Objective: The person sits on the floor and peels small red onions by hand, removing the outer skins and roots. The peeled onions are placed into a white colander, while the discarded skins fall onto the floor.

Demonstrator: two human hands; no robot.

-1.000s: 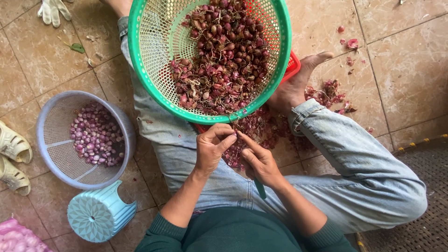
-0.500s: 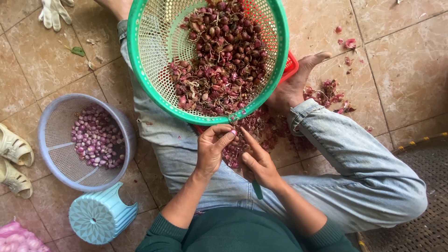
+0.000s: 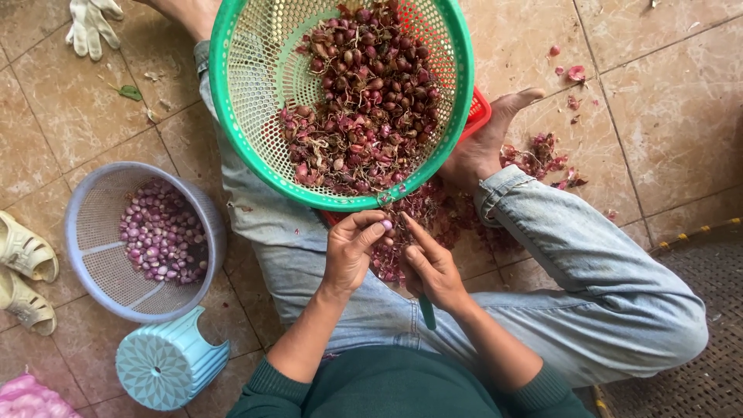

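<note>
fingers (image 3: 370, 229) of the left hand (image 3: 350, 251) curl inward and pinch a small shallot (image 3: 386, 225) between thumb and fingertips; the bulb is pale pink-purple, smooth and glossy, apparently skinned, and sits at the centre of the view, just below the rim of the green basket (image 3: 232, 116). the right hand (image 3: 433, 267) lies at 3 o'clock of the left, index finger stretched straight toward the shallot, remaining fingers folded round a knife with a green handle (image 3: 427, 313); the handle end protrudes at 6 o'clock from the fist, while the blade is covered by the fingers and cannot be made out. whether the index fingertip touches the bulb cannot be told. both forearms rise from 6 o'clock out of dark green sleeves, wrists close together above the lap.

the green basket, at 12 o'clock of the hands, holds a heap of unpeeled shallots (image 3: 364, 108), dark red-brown with dry roots and loose skins; its top edge is cut off by the frame. a red tray (image 3: 478, 114) shows only as a corner beneath it. peelings (image 3: 441, 220) lie on the floor between the legs. at 9 o'clock a grey basket (image 3: 85, 232) contains peeled shallots (image 3: 159, 240). a light blue stool (image 3: 166, 364) lies at 8 o'clock.
</note>
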